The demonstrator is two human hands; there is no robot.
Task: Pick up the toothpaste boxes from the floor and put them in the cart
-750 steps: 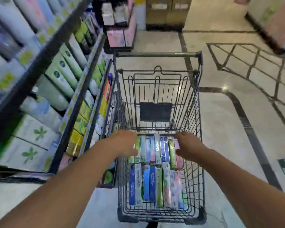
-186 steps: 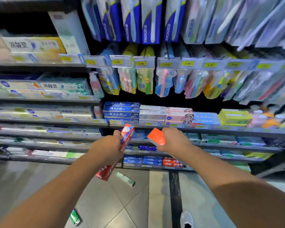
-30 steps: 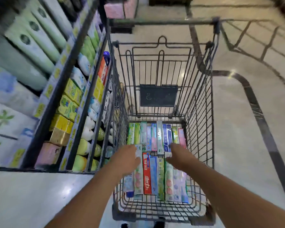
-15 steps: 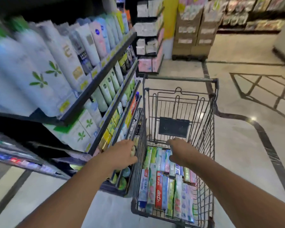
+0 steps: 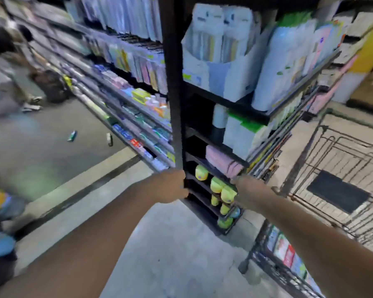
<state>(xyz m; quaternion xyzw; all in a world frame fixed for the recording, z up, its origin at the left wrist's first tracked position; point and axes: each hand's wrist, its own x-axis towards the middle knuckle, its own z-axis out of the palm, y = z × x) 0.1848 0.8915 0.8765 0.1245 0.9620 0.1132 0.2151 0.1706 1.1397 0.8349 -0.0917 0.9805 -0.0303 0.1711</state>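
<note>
Motion blur smears the whole frame. Left hand (image 5: 170, 187) and right hand (image 5: 248, 191) at centre, empty; grip on each unclear, fingers hidden. Two toothpaste boxes (image 5: 72, 135) lie on the floor (image 5: 37, 151), middle left. Cart (image 5: 267, 263), lower right, cut off by the edge, holds boxes.
</note>
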